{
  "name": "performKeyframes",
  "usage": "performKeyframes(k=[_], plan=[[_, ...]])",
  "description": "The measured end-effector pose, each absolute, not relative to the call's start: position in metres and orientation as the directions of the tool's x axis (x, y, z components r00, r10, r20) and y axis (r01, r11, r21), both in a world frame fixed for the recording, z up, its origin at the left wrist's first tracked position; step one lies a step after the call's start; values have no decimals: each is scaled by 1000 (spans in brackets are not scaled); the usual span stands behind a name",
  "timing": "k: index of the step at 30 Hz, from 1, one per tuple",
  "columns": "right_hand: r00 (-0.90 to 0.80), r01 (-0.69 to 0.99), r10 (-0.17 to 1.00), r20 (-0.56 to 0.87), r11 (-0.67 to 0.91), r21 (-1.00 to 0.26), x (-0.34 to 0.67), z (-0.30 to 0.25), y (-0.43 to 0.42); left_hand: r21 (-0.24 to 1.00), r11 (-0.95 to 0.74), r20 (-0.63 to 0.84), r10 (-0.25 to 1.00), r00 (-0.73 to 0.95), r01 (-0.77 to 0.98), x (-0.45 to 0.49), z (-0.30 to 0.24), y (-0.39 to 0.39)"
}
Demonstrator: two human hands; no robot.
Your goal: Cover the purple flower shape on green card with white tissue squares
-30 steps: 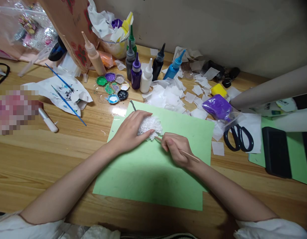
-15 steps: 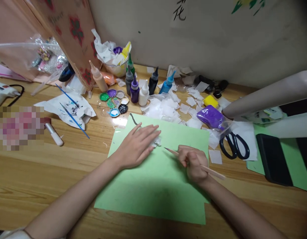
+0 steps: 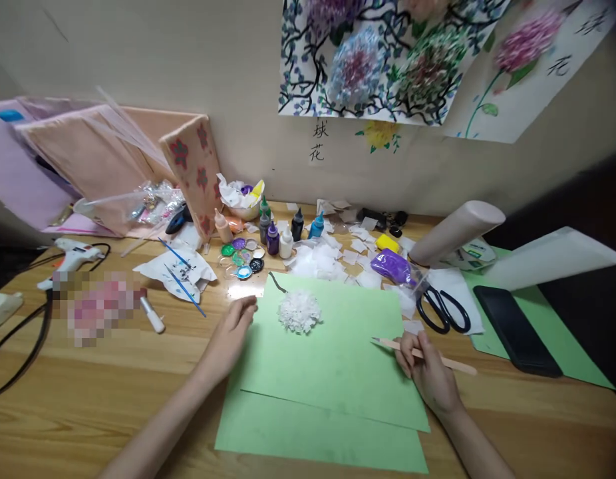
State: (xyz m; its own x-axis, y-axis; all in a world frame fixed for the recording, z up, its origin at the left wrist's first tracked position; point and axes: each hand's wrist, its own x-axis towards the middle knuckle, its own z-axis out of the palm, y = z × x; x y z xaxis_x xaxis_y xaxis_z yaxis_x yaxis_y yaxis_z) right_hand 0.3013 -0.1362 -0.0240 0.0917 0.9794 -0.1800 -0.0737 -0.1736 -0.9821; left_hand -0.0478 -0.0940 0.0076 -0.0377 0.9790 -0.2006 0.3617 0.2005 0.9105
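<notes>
My right hand (image 3: 428, 369) is closed around a pale pink pencil (image 3: 460, 364), whose tip points left over the green paper (image 3: 348, 372). My left hand (image 3: 233, 332) is beside the paper's left edge, its fingers loosely bent with nothing visible in them. On the upper left of the top sheet sits a round, ruffled white paper flower (image 3: 299, 311). A dark painted stroke (image 3: 277, 283) runs from the sheet's top edge down toward the flower. Under the top sheet, a second green sheet (image 3: 312, 432) sticks out at the front.
Paint bottles (image 3: 286, 243), a paint palette (image 3: 243, 272) and white paper scraps (image 3: 320, 259) lie behind the sheet. Scissors (image 3: 442, 309), a purple clay packet (image 3: 390, 266) and a black phone (image 3: 517, 332) are to the right. Brushes (image 3: 185, 283) and a glue gun (image 3: 76, 253) are left.
My left hand has lifted off the flower and moved left to the paper's edge, uncovering it. My right hand has moved right with the pencil. The view has tilted up, showing more wall.
</notes>
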Motion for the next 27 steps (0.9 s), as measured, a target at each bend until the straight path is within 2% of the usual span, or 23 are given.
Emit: performKeyframes(k=[1, 3, 8, 11, 16, 19, 21, 23, 25, 27], plan=[[95, -63, 979, -181, -175, -982, 302, -25, -134, 926, 229, -241, 971, 3, 299, -51, 5, -97], [113, -40, 979, -171, -168, -985, 305, -24, -128, 950, 204, -226, 971, 72, 237, -53, 0, -103], [248, -75, 965, -86, -70, -995, 310, -21, -113, 948, -23, -39, 981, 188, 317, -47, -5, -111], [259, -27, 965, -49, -44, -999, 307, -23, -107, 920, -137, 46, 969, 244, 369, -49, -6, -112], [255, 244, 964, 81, 17, -970, 299, -30, -106, 912, -199, 107, 959, 261, 359, -53, -10, -111], [263, 500, 951, 163, 10, -866, 298, -31, -110, 919, -213, 130, 958, 254, 332, -52, -11, -111], [199, 659, 957, 211, 29, -752, 300, -30, -111, 913, -226, 143, 957, 252, 338, -51, -9, -112], [52, 747, 970, 236, 119, -655, 301, -28, -109, 909, -230, 151, 959, 240, 348, -51, -7, -114], [-80, 766, 968, 239, 213, -606, 301, -26, -104, 914, -217, 148, 965, 216, 342, -50, -5, -116], [-123, 753, 957, 262, 262, -604, 296, -24, -97, 934, -170, 121, 978, 171, 314, -49, -5, -116]])
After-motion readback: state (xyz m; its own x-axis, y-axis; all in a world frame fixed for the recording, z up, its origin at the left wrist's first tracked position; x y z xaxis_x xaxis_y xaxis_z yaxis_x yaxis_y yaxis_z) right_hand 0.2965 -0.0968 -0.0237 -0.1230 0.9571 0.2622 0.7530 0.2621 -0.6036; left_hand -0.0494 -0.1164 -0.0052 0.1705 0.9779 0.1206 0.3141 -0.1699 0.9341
